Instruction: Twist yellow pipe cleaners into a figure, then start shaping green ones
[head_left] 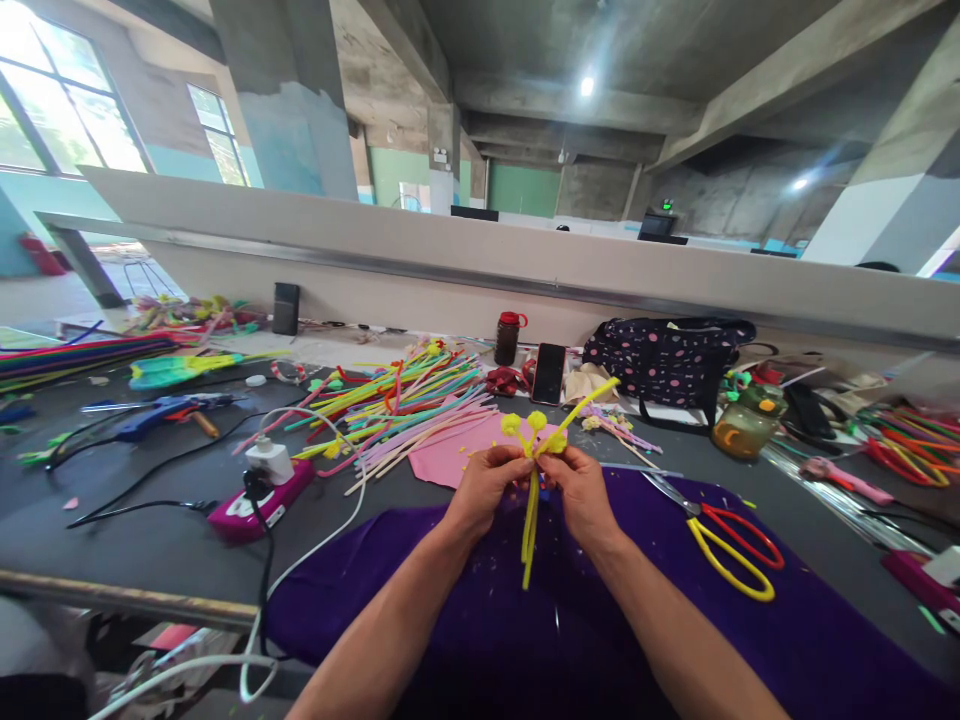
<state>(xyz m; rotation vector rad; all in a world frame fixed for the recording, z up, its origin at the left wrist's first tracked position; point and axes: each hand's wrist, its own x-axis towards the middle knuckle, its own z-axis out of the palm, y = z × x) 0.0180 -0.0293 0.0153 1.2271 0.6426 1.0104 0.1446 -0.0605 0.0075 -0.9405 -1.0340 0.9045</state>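
Yellow fuzzy-stem piece, pinched two-handed

Left hand [487, 487] and right hand [581, 492]: fingertips drawn together, both gripping the yellow piece [532, 510] mid-stem — knobs up, ends hanging. Piece held above purple cloth [360, 570]. Scissors [694, 512], one red and one yellow handle, lie rightward on cloth — coloured stems [405, 390] heaped beyond, leftward.

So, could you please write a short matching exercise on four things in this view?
1. Fuzzy yellow pipe-cleaner bunch
2. Metal scissors with red and yellow handles
3. Black rectangular smartphone
4. Dark fabric bag with pink spots

A. Dark screen showing
B. Near the long white partition, right of the smartphone
C. Pinched by the left hand and right hand
D. Lying on the deep purple cloth

Pairs: 1-C, 2-D, 3-A, 4-B
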